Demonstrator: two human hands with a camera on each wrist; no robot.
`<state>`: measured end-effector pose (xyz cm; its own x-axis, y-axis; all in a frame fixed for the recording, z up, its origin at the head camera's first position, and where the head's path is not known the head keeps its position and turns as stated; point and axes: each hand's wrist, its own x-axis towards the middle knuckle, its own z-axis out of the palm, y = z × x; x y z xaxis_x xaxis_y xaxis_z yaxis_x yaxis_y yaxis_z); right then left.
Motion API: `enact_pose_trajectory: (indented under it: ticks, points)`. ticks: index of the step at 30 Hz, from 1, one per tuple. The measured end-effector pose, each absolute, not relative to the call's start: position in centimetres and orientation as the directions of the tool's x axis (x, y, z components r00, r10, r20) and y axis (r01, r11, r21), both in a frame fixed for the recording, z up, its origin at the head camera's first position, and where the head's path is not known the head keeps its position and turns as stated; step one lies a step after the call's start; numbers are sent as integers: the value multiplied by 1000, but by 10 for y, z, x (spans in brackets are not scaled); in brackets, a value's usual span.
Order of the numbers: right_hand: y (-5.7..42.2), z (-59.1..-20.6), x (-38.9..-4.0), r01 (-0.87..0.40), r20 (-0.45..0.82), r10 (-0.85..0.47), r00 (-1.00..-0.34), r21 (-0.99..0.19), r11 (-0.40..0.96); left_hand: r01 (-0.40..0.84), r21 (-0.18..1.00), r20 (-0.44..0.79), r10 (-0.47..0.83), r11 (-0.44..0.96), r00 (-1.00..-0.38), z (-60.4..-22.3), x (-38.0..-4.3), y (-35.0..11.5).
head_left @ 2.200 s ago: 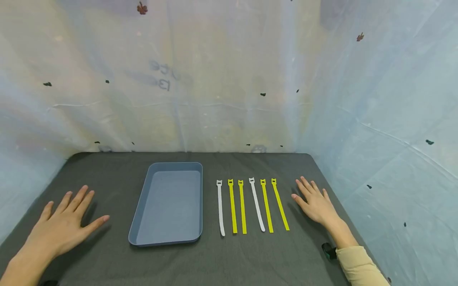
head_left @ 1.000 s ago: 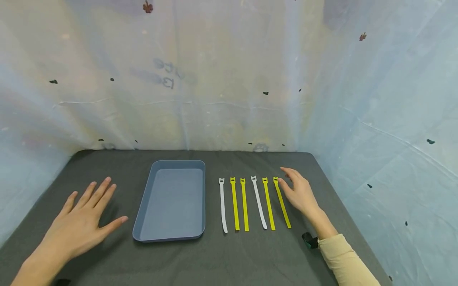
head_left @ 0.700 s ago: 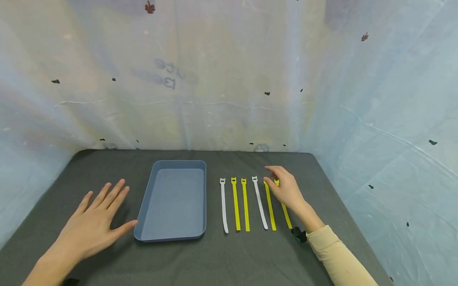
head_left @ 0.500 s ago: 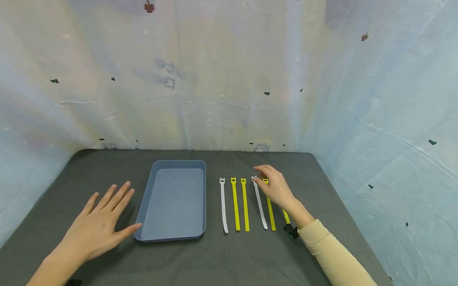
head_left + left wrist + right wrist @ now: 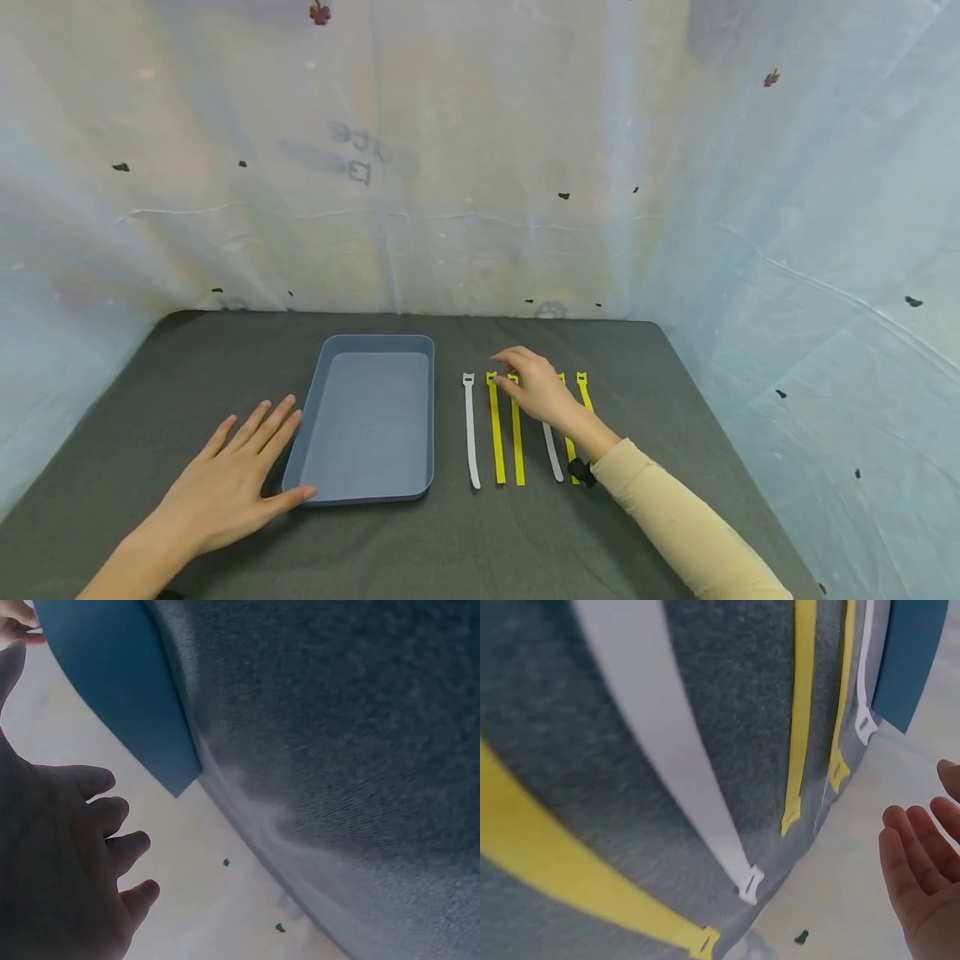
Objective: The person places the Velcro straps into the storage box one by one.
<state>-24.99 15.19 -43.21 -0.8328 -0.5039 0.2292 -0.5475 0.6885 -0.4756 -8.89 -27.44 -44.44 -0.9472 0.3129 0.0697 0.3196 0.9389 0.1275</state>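
Note:
My left hand is spread with straight fingers at the left edge of the blue-grey tray, its thumb overlapping the near left corner in the head view. Right of the tray, white and yellow hook-and-loop cable ties lie in a row, slotted heads to the far side. My right hand hovers above their heads, fingers loosely bent, thumb and fingertips apart with nothing between them. Its fingertips are nearest two yellow ties, left of centre in the row. A white tie stands at the left end; my right hand partly covers another white tie.
Dark grey cloth covers the table. Pale sheeting with small dark marks hangs behind it and along the sides. The rightmost yellow tie is partly behind my right forearm.
My right hand has moved left over the row of ties, from beyond its right end. My left hand has moved right, up to the tray. Tray and ties lie as before.

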Motion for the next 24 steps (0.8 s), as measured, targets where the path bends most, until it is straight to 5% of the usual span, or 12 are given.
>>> enact_pose_trajectory:
  ticks: [24]
  points:
    - [112,-450,-276,-562,59,-590,-805,-394,727,348,168,57,343,922,-938,-459,-91,-277]
